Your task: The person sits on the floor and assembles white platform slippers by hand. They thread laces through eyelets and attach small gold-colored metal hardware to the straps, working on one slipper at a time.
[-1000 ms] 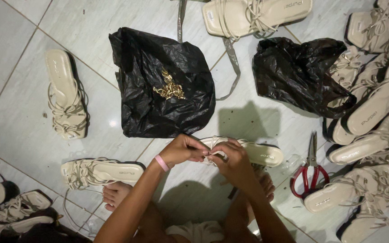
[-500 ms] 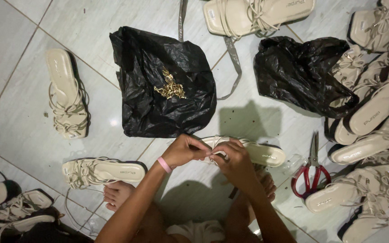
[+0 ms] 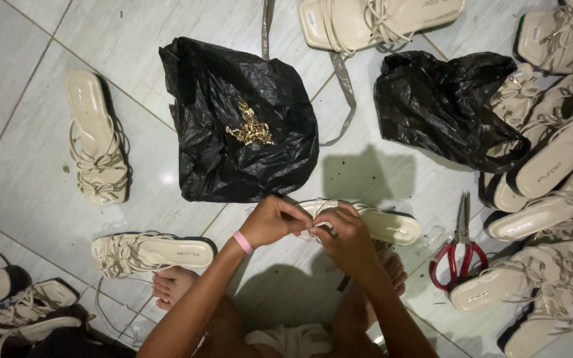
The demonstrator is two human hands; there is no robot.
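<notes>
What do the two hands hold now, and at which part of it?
Both hands, left and right, hold a cream sandal at its strap end. The fingers pinch the thin straps there; what exactly sits between them is hidden.

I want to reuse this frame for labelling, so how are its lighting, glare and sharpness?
Head view: dim light with dark corners; a small glare spot on the tiled floor; hard shadow above the left hand and right hand working on the cream sandal; focus fairly sharp overall.
</notes>
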